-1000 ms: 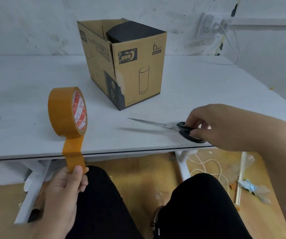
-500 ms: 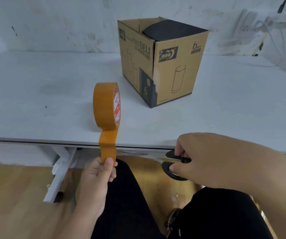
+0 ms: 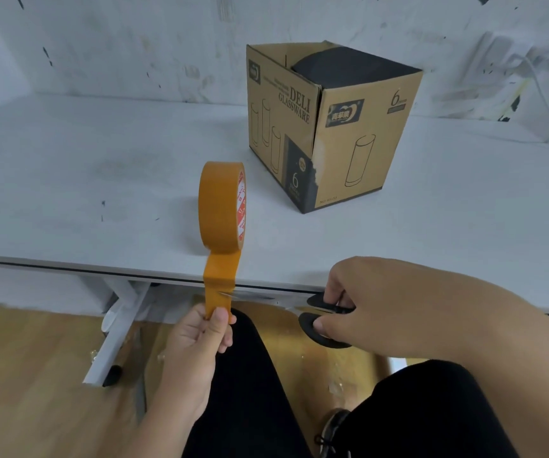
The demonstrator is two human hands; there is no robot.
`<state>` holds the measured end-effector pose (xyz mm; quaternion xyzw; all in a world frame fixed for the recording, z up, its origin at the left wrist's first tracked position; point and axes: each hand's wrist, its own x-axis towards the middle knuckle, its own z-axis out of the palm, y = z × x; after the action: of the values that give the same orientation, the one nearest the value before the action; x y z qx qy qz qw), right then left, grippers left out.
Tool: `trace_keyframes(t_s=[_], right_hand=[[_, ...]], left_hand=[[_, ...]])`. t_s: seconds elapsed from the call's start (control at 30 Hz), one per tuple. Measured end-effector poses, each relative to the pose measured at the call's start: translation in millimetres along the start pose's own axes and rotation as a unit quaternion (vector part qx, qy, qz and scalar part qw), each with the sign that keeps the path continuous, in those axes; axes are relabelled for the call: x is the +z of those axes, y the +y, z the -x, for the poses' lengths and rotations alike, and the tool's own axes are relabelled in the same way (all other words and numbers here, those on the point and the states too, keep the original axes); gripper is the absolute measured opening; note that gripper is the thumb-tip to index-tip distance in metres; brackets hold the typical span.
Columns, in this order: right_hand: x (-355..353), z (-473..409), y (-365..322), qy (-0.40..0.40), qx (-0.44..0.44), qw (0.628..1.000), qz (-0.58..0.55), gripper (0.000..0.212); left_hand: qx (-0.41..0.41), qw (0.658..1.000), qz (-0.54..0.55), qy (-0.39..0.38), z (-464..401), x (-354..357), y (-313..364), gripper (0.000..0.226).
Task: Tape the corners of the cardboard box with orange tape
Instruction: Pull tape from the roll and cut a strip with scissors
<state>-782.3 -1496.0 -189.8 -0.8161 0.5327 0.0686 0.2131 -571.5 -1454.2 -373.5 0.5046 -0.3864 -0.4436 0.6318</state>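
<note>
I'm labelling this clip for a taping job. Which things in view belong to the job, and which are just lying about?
In the job:
- cardboard box
- tape roll, standing on the table
- pulled strip, pinched by the left hand
- scissors, gripped by the right hand, blades at the strip

Lying about:
- white cable at the wall
- scraps on the floor

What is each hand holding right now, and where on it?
The left hand pinches the free end of the orange tape strip. The right hand grips the scissors by their black handle loops.
</note>
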Motion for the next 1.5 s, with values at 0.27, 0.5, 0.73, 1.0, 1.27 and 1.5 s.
trace_keyframes(t_s=[0.27, 0.5, 0.73, 1.0, 1.27, 1.5], right_hand=[[-4, -8, -9, -0.016, -0.013, 1.0, -0.003, 0.039], [-17, 5, -8, -0.029, 0.014, 0.999, -0.027, 0.045], [-15, 0, -13, -0.04, 0.016, 0.998, -0.043, 0.048], [-9, -11, -9, -0.053, 0.001, 0.997, -0.047, 0.048], [-17, -9, -9, -0.038, -0.022, 0.999, 0.002, 0.034], [-22, -2, -1, -0.043, -0.02, 0.999, 0.002, 0.035]], left_hand=[[-0.001, 1.0, 0.014, -0.007, -1, -1, 0, 0.046], [0.002, 1.0, 0.005, -0.015, 2, -1, 5, 0.035], [-0.01, 0.999, 0.03, -0.015, 2, 5, 9, 0.039], [-0.024, 0.999, 0.039, -0.009, 2, 12, 10, 0.041], [-0.021, 1.0, 0.006, -0.009, 4, 7, 14, 0.041], [-0.047, 0.996, -0.034, -0.071, 15, 13, 11, 0.032]])
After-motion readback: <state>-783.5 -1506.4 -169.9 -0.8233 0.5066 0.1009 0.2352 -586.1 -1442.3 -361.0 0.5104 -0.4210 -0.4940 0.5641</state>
